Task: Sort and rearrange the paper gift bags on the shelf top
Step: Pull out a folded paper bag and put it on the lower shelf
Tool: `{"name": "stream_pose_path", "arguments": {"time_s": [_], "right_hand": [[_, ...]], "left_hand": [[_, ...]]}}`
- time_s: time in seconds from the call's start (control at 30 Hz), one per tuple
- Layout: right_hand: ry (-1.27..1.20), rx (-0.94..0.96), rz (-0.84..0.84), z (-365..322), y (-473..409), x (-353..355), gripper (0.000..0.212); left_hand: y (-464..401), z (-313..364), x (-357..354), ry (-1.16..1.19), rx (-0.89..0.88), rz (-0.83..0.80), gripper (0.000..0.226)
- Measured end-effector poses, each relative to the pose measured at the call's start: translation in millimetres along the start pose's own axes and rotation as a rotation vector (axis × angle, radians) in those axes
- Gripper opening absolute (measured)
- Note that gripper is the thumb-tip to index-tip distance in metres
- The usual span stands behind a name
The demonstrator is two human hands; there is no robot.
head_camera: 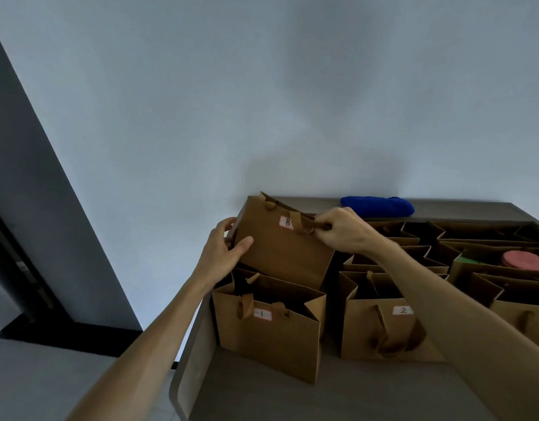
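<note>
A brown paper gift bag labelled 8 [280,250] is held tilted above the back left corner of the grey shelf top [262,396]. My left hand [222,253] grips its left edge. My right hand [341,230] pinches its top rim by the ribbon handle. In front of it stands the bag labelled 1 [271,338], open at the top. To the right stands the bag labelled 2 [392,332] with its ribbon handles hanging down the front. Several more brown bags [429,250] fill the shelf to the right.
A blue folded cloth [377,206] lies against the white wall at the back. One bag at the right holds a pink round item [523,259] and something green. The shelf's left edge [189,354] drops to the floor; a dark door frame stands far left.
</note>
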State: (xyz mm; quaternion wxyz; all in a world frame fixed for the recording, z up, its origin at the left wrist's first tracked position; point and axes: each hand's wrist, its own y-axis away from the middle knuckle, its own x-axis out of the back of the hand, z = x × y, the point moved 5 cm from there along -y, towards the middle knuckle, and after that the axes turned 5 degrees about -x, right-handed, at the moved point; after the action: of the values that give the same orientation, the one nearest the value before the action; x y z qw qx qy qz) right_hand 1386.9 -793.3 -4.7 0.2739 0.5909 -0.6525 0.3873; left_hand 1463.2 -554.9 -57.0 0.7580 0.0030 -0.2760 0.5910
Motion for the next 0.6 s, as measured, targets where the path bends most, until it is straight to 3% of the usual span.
{"name": "stream_pose_path", "arguments": {"time_s": [0.17,0.3,0.43,0.6], "right_hand": [[-0.066,0.037,0.071,-19.0,9.3,47.7,0.021],[-0.145,0.025,0.107,-26.7,16.2,67.2,0.024],[-0.178,0.016,0.086,-29.9,24.8,68.8,0.024],[-0.236,-0.003,0.118,-31.5,43.8,71.6,0.023]], "left_hand": [[-0.1,6.4,-5.1,0.490,0.151,0.020,0.092],[0.8,24.8,-20.4,0.971,0.192,-0.085,0.079],[8.3,44.7,-31.2,1.066,0.207,-0.097,0.066],[23.4,48.0,-35.8,1.033,0.239,0.015,0.074]]}}
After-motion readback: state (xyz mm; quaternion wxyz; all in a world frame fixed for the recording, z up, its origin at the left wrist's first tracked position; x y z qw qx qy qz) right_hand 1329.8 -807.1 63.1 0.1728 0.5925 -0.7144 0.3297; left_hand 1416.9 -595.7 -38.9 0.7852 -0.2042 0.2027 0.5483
